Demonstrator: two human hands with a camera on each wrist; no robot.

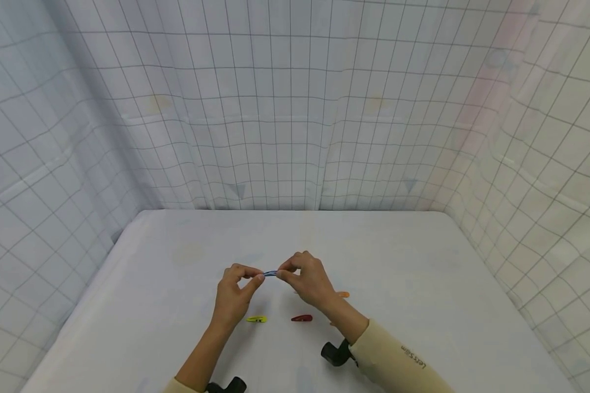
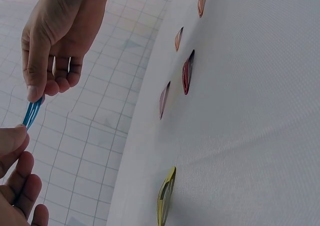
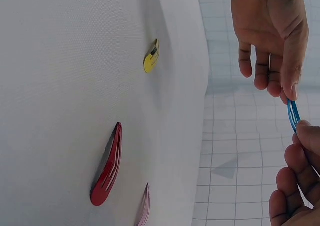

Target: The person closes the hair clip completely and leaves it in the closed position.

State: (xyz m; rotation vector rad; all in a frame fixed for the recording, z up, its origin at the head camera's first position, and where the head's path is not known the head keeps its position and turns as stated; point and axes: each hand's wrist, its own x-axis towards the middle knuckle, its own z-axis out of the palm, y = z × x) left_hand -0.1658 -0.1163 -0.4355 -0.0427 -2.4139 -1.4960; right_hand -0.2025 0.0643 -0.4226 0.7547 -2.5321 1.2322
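Note:
A blue snap hair clip [image 1: 270, 273] is held above the table between both hands, each pinching one end of it. My left hand [image 1: 233, 297] has the left end between thumb and forefinger. My right hand [image 1: 308, 281] grips the right end the same way. The clip [image 2: 33, 113] looks slim and slightly bowed in the left wrist view, its ends covered by fingertips. In the right wrist view, the left hand [image 3: 275, 26] appears at the top, its other fingers hanging loosely apart from the clip.
On the white table [image 1: 177, 322] below lie a yellow hair clip [image 1: 257, 319], a red one [image 1: 302, 318] and an orange one [image 1: 343, 295]. A pink clip [image 2: 164, 101] and a second orange clip [image 2: 201, 5] show in the left wrist view. Grid-patterned curtains [image 1: 285, 109] surround the table.

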